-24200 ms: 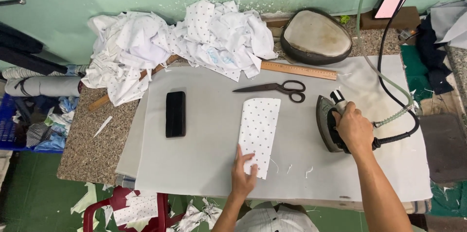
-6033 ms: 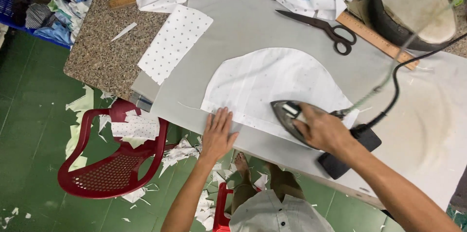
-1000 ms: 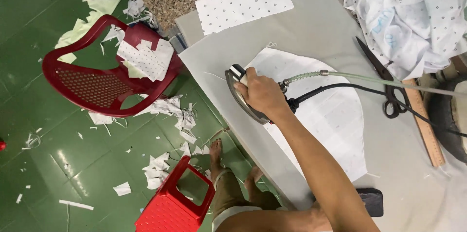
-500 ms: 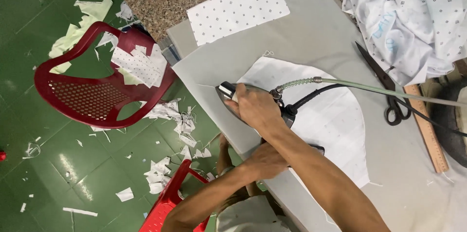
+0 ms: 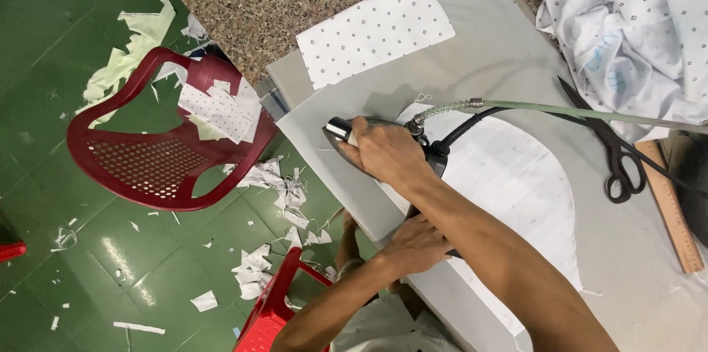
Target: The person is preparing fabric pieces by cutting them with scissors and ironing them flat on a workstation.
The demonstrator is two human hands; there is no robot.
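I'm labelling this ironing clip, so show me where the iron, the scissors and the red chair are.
iron (image 5: 338, 130): head view, on its metal nose beside the right hand's knuckles.
scissors (image 5: 622, 175): head view, on the black handle loops.
red chair (image 5: 140, 164): head view, on the perforated red backrest.

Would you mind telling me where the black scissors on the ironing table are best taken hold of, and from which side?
Probably by the two handle loops of the scissors, coming from the near table edge. The loops lie flat on the bare grey pad and point that way, while the blades run up under the hose and the heaped dotted fabric.
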